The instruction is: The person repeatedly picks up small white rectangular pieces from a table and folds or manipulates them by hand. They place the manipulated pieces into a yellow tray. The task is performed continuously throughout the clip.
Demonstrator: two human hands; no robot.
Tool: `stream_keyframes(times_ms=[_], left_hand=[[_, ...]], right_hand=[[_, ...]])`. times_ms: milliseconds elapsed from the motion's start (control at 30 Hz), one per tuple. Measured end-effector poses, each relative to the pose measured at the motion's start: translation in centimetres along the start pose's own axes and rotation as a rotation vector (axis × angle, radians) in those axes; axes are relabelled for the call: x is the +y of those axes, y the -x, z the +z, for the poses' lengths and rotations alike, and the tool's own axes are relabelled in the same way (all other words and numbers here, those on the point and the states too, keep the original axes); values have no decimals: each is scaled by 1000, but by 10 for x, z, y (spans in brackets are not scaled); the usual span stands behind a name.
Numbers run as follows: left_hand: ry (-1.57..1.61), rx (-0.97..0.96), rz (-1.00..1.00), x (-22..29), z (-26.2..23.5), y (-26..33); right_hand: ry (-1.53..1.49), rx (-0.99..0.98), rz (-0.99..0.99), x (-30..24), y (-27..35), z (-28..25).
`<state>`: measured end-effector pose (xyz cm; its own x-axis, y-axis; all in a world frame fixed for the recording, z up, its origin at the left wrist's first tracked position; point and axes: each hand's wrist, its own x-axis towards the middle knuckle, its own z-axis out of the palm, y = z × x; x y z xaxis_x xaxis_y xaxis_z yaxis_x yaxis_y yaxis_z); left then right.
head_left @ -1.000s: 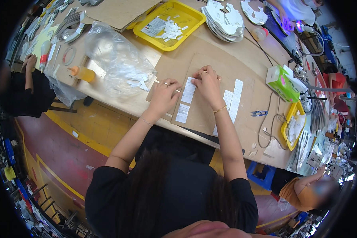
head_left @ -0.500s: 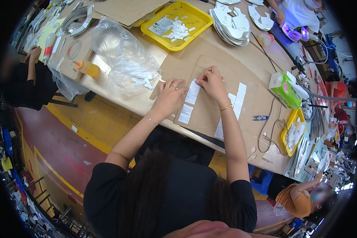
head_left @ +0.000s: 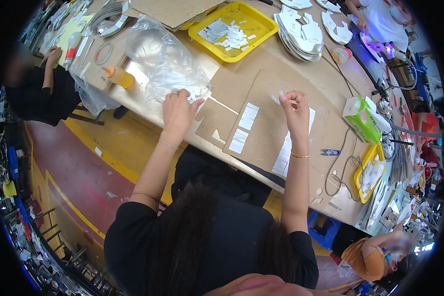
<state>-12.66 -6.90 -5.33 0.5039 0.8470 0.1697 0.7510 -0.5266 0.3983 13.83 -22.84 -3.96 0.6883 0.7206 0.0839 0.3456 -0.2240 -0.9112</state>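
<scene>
My right hand [head_left: 296, 109] is raised over the cardboard sheet [head_left: 266, 118], its fingertips pinching a small white strip [head_left: 280, 93]. Beneath it on the cardboard runs a column of white strips [head_left: 282, 157], partly hidden by my hand and forearm. Left of that lie two blocks of white strips set side by side, an upper block [head_left: 249, 116] and a lower block [head_left: 238, 140]. My left hand [head_left: 179, 112] reaches down at loose white pieces [head_left: 197, 92] by the mouth of a clear plastic bag [head_left: 170, 61]. Its thumb stands apart from the bent fingers.
A yellow tray [head_left: 269, 30] with white pieces stands at the back. An orange-yellow squeeze bottle [head_left: 121, 78] is at left. At right are a green tissue pack [head_left: 362, 120], small blue snips [head_left: 330, 152], a cord and a yellow basket [head_left: 364, 195]. Other people work around the table.
My left hand has moved left from the strip block to the pieces at the bag. My right hand has lifted off that block and moved right, a white strip now showing at its fingertips.
</scene>
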Motion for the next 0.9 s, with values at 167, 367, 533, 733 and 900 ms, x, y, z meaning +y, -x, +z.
stream_keyframes(times_ms=[167,367,533,733,900], left_hand=[[-61,-33,-57,-11,2,-4],[386,-172,-284,-24,5,-23],[450,24,-298,-40,8,-37],[151,92,-8,-20,2,-11],[598,-447,-54,34,-26,21]], right_hand=[[-59,-52,-36,-12,15,11],[-34,-93,-26,-16,23,10],[-108,-133,-9,-12,28,9],[-206,-174,101,-23,48,9],[-250,-324,76,-37,66,10]])
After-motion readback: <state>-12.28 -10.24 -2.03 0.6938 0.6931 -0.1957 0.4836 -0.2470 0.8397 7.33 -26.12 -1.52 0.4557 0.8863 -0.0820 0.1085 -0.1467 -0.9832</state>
